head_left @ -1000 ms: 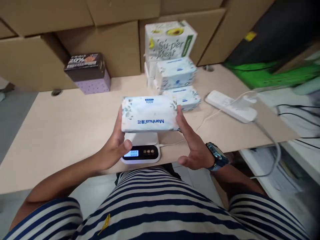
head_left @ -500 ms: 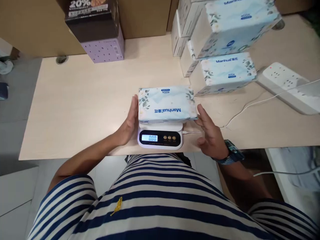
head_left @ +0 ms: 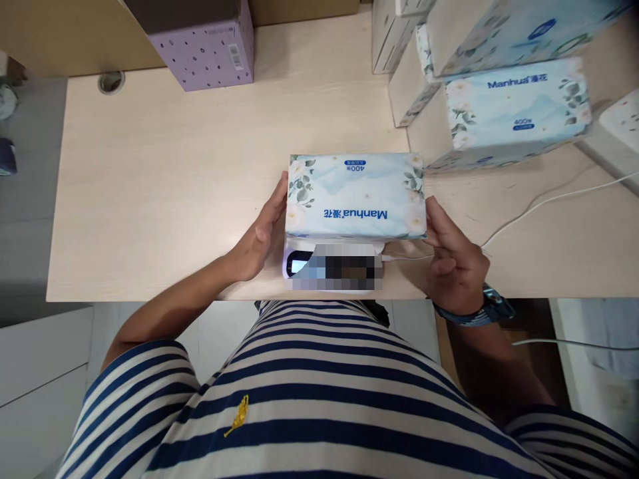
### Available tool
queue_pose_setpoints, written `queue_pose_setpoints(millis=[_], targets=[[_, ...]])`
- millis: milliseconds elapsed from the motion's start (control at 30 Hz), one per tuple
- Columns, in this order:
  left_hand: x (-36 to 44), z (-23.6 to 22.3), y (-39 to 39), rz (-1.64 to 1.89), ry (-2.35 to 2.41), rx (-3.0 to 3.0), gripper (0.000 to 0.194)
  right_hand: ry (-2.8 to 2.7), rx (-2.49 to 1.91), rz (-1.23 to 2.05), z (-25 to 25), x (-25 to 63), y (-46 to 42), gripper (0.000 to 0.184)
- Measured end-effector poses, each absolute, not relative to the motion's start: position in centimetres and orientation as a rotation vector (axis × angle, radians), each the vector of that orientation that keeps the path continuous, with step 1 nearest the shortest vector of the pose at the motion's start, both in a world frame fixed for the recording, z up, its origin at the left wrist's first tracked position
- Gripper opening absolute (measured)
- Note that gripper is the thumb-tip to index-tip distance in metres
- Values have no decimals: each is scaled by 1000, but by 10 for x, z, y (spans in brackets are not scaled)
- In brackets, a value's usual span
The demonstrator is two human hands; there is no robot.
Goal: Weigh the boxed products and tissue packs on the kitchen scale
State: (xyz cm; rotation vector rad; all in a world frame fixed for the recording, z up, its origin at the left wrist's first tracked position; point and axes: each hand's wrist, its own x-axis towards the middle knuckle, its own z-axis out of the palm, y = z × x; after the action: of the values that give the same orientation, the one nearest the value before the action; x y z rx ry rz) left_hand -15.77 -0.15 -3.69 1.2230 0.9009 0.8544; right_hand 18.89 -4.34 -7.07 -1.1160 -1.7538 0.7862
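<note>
A light-blue pack of tissues with flowers and leaves at its corners is gripped between my two hands, its printing upside down to me. My left hand presses its fingers along the pack's left side. At the right end, the fingers of my right hand touch the pack near its front corner. Under it stands a white digital kitchen scale; the pack hides most of the weighing plate. Whether the pack touches the plate I cannot tell. The scale's display and buttons are largely blurred out.
More tissue packs are stacked at the back right, beside a white power strip. A white cable runs from the scale to the right. A purple box stands at the back left, near a round desk hole.
My view has shifted and come closer, so the back items sit higher in the picture. Both hands stay at the pack's sides; the pack looks slightly larger against the scale.
</note>
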Motion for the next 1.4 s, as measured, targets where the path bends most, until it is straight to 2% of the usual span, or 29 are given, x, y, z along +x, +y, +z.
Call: queue_pose_setpoints(millis=[100, 467, 967, 1400], targets=[[-156, -38, -1, 866, 881, 1292, 112, -1765, -1078, 654, -65, 185, -42, 65], [-172, -77, 10, 1035, 849, 1541, 83, -1678, -1123, 625, -74, 183, -34, 65], [-172, -75, 14, 1137, 1093, 1502, 79, -1547, -1169, 801, -85, 187, -38, 66], [-169, -74, 16, 1152, 1116, 1479, 81, -1553, -1162, 757, -74, 179, -35, 63]])
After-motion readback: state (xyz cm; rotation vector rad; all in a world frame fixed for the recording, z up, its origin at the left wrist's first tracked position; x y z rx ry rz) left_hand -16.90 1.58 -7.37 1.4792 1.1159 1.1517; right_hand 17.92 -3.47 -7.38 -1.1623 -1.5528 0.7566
